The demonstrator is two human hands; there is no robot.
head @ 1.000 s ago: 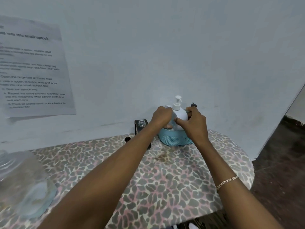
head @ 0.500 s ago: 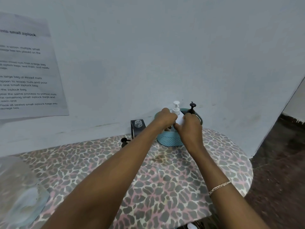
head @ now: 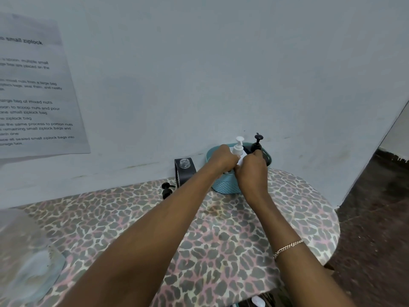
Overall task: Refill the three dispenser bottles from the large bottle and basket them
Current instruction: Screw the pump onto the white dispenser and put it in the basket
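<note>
A teal basket (head: 223, 187) stands at the table's far edge by the wall. Inside it a white pump bottle (head: 239, 147) is upright, and both hands are curled around its body: my left hand (head: 222, 160) from the left, my right hand (head: 252, 171) from the right. A black pump bottle (head: 257, 144) stands behind it in the basket, mostly hidden. Left of the basket stands an open bottle (head: 185, 167) with a black label and no cap. Its black pump head (head: 167, 190) lies on the table. The large clear bottle (head: 24, 253) is blurred at the near left.
The table (head: 221, 251) wears a leopard-print cloth and ends in a rounded edge at the right, with dark floor (head: 376, 218) beyond. A printed sheet (head: 33, 89) hangs on the wall at left.
Both hands have lowered the white pump bottle down into the basket. The view has shifted slightly right.
</note>
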